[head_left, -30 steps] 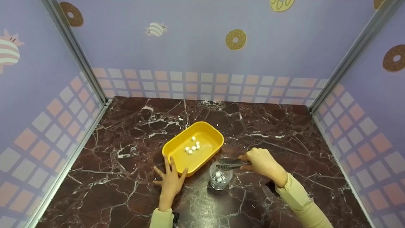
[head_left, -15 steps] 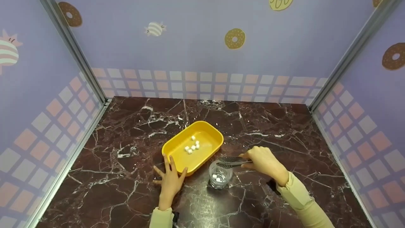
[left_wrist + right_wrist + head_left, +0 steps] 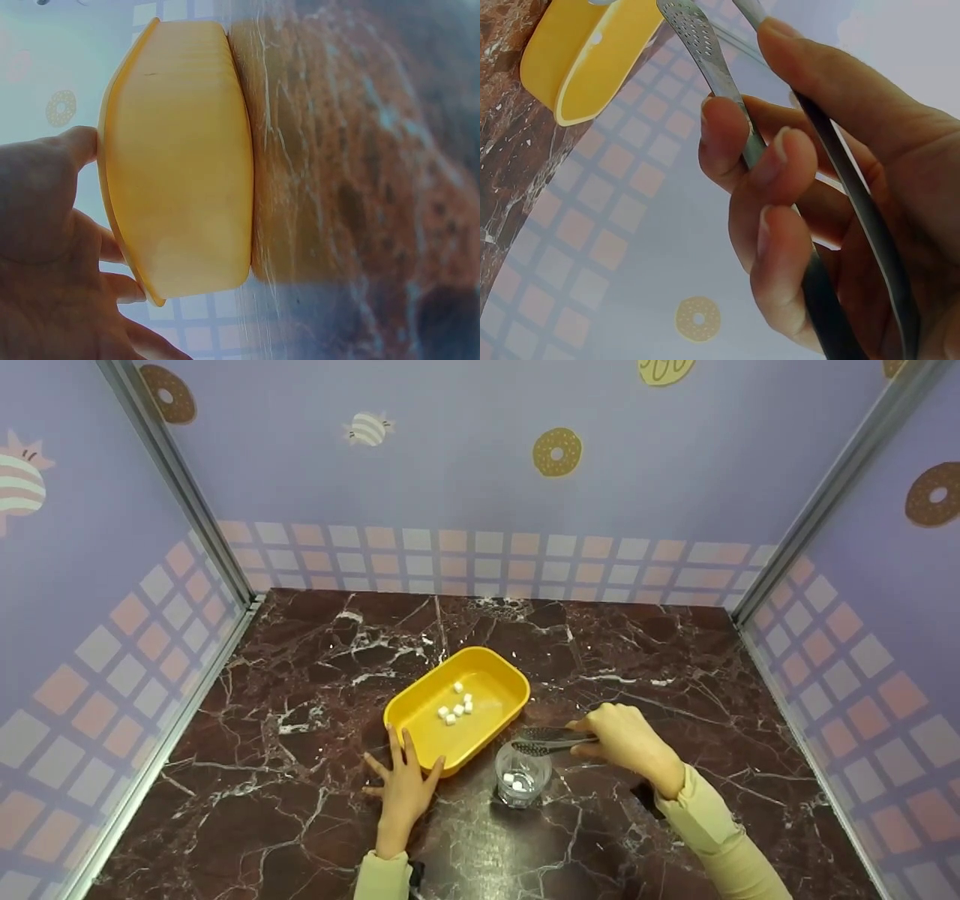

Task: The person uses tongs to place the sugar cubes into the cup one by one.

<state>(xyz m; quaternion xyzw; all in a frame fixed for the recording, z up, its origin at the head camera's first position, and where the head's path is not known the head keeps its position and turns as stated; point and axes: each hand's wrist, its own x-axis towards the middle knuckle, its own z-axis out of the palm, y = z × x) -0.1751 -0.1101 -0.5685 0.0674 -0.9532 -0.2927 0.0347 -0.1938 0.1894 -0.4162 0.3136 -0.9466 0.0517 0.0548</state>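
My right hand [image 3: 626,744] grips a pair of metal tongs [image 3: 551,741], fingers curled round both arms. The perforated tips [image 3: 694,30] stand apart, over the rim of a clear cup [image 3: 523,795], with nothing seen between them. A couple of small white cubes [image 3: 514,781] lie inside the cup. Left of it, a yellow tray [image 3: 487,735] sits at a slant and holds several more white cubes [image 3: 458,710]. My left hand [image 3: 405,795] touches the tray's near left rim, its fingers spread and fairly straight; in the left wrist view, fingertips meet that rim [image 3: 105,142].
A dark red marbled tabletop [image 3: 300,825] lies beneath everything. Purple panels with doughnut prints [image 3: 480,450] enclose it at the back and both sides, joined by metal corner posts [image 3: 825,502].
A white cube higher in the cup a second ago now lies lower, at the bottom. The tongs shift slightly and their tips look a little wider apart. My left hand and the tray stay put.
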